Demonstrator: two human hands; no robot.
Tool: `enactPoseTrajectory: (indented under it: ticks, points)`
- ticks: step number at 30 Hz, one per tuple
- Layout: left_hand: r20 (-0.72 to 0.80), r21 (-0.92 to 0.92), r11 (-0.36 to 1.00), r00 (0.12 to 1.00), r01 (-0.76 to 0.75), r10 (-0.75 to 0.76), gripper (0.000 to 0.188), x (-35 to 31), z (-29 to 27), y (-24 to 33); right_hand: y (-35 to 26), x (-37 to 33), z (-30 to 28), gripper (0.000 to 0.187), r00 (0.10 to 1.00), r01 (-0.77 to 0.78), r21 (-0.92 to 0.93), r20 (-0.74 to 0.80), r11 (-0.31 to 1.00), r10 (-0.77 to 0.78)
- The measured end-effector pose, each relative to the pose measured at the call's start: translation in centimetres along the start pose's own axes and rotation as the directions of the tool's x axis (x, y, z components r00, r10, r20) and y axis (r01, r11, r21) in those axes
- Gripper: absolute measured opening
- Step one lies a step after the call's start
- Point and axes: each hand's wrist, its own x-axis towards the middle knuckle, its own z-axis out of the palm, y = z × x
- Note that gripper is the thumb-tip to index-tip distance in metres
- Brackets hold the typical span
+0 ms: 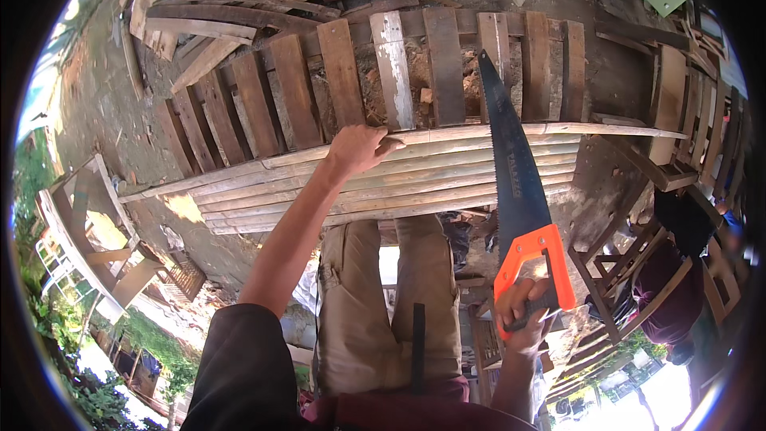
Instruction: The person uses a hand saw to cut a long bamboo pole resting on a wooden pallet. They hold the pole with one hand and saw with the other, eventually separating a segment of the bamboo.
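My right hand [527, 311] is wrapped around the orange-and-black handle of a handsaw [520, 175]. The dark, toothed blade points away from me, its tip over the wooden slats beyond. Beneath the blade passes a long, thin bamboo strip [471, 133]; I cannot tell whether the two touch. My left hand [361, 149] grips this strip to the left of the saw, with the fingers partly hidden. On the near side of the strip lies a bench-like surface of several parallel bamboo slats [383, 185], just in front of my legs.
Beyond the strip lies a frame of spaced wooden planks [339, 72]. Loose timber [263, 0] is heaped at the far left. A tilted wooden table [88, 231] stands at the left. On the right are wooden frames [622, 255] and a person in dark red clothing [666, 295].
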Motion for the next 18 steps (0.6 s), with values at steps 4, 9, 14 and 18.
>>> enactPoseTrajectory:
  ticks: [4,9,14,18]
  points:
    - [-0.267,-0.067,0.995,0.962,-0.077,0.056,0.06,0.7,1.1,-1.5,0.5,-0.4,-0.3,0.037,1.0,-0.009,-0.045,-0.01,0.999,0.009]
    - [-0.557,-0.06,0.998,0.83,0.0,-0.033,0.054,3.1,2.5,-1.6,1.7,-2.2,0.0,0.019,0.999,0.037,-0.115,-0.035,0.993,-0.041]
    - [-0.283,-0.167,0.92,0.876,0.355,-0.39,0.071,4.4,0.6,0.2,2.4,-3.7,0.3,0.021,0.994,0.013,-0.438,-0.09,0.899,-0.058]
    - [-0.203,-0.184,0.898,0.878,0.4,-0.433,0.077,4.5,0.2,0.0,2.7,-4.3,-0.1,0.013,0.983,-0.034,-0.675,-0.154,0.737,-0.096]
